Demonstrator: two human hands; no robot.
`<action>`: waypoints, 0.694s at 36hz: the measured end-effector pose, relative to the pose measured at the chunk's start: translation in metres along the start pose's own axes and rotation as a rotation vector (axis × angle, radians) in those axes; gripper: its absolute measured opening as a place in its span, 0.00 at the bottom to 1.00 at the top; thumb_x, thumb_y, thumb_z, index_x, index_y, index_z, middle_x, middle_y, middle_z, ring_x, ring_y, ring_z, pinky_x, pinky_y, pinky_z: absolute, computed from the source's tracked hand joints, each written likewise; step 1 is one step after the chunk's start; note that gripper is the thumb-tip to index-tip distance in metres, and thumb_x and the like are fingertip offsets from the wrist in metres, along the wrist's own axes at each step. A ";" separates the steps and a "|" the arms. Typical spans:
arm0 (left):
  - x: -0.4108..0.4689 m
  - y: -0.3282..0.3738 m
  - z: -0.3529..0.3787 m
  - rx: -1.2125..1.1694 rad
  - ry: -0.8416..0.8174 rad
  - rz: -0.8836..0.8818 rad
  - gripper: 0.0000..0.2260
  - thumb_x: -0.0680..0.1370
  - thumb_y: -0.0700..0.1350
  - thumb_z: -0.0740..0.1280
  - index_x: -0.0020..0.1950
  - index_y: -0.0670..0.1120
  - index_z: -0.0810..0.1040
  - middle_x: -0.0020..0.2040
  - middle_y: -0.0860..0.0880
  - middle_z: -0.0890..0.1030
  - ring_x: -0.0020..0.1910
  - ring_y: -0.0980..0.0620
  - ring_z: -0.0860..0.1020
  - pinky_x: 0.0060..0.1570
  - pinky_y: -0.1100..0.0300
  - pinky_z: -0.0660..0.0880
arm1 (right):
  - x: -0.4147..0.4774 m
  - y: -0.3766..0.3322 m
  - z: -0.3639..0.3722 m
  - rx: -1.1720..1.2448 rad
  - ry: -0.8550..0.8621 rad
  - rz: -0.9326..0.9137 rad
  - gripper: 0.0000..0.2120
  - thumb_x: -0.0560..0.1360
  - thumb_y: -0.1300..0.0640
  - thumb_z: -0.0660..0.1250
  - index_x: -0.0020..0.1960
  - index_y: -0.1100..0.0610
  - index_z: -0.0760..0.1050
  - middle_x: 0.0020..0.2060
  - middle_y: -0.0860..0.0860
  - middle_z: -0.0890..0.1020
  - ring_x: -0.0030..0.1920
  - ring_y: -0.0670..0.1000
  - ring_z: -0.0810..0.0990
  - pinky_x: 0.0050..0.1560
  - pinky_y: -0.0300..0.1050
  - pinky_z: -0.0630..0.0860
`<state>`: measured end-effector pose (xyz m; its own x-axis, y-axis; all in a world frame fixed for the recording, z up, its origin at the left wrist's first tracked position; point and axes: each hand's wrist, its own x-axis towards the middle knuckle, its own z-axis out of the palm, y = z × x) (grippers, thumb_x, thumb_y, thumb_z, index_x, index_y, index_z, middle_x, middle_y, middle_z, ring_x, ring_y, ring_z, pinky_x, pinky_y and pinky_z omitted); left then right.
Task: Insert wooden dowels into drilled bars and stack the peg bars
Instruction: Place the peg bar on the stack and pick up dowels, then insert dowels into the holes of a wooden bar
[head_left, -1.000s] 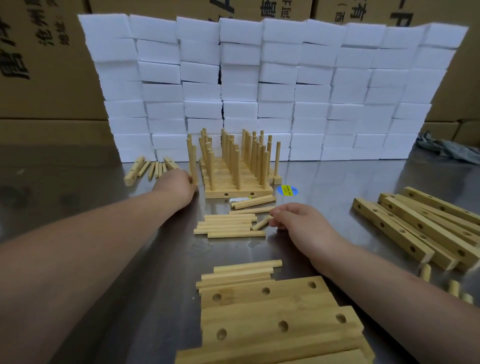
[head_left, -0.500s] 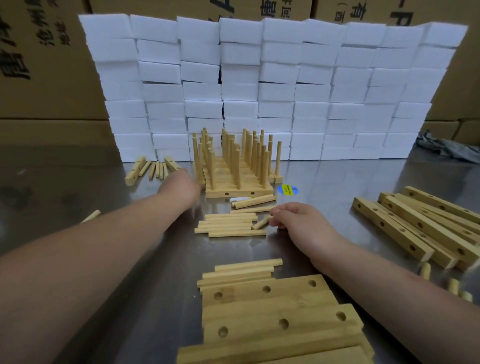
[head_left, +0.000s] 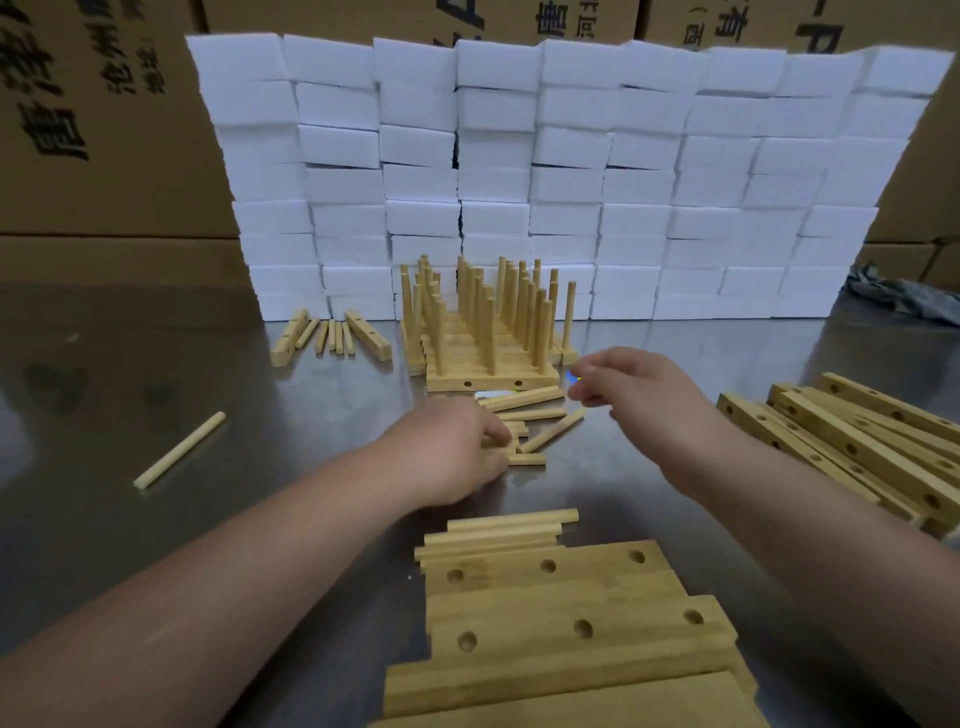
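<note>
Across a steel table (head_left: 156, 519) backed by white foam blocks (head_left: 571, 156), many drilled bars (head_left: 857, 452) lie unpegged at right and nearest; fewer finished peg bars (head_left: 493, 378) stand stacked at centre; left hand (head_left: 452, 457) curls over loose dowels (head_left: 530, 414), grip unclear; right hand (head_left: 639, 395) hovers loosely curled, apparently empty.

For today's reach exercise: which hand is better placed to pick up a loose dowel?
The left hand: it rests on the pile of short pale wooden dowels; the right hand hovers beside it, empty.
</note>
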<state>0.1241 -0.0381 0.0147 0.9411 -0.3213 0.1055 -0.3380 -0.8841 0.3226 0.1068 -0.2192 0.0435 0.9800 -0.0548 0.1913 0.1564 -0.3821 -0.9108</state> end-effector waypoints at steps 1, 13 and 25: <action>-0.001 -0.001 0.000 0.025 0.003 0.019 0.14 0.75 0.51 0.66 0.60 0.55 0.78 0.61 0.53 0.76 0.58 0.51 0.73 0.59 0.55 0.71 | 0.001 0.001 0.000 -0.048 -0.017 0.001 0.07 0.77 0.57 0.61 0.45 0.50 0.77 0.39 0.44 0.81 0.44 0.44 0.77 0.39 0.35 0.67; -0.004 -0.006 0.003 0.117 0.189 0.138 0.03 0.73 0.51 0.68 0.45 0.53 0.79 0.46 0.56 0.74 0.51 0.54 0.72 0.50 0.59 0.71 | -0.027 -0.019 0.010 -0.544 -0.605 -0.176 0.06 0.73 0.49 0.65 0.40 0.46 0.80 0.40 0.46 0.82 0.42 0.46 0.80 0.47 0.43 0.77; -0.004 -0.007 0.006 0.115 0.197 0.154 0.05 0.74 0.51 0.67 0.47 0.52 0.80 0.49 0.54 0.75 0.52 0.55 0.71 0.50 0.61 0.69 | -0.042 -0.027 0.016 -0.777 -0.779 -0.277 0.10 0.71 0.44 0.69 0.51 0.45 0.79 0.39 0.39 0.76 0.42 0.39 0.74 0.46 0.35 0.72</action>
<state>0.1229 -0.0326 0.0062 0.8583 -0.3929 0.3300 -0.4659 -0.8662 0.1804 0.0638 -0.1916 0.0542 0.7759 0.6057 -0.1765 0.5270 -0.7760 -0.3466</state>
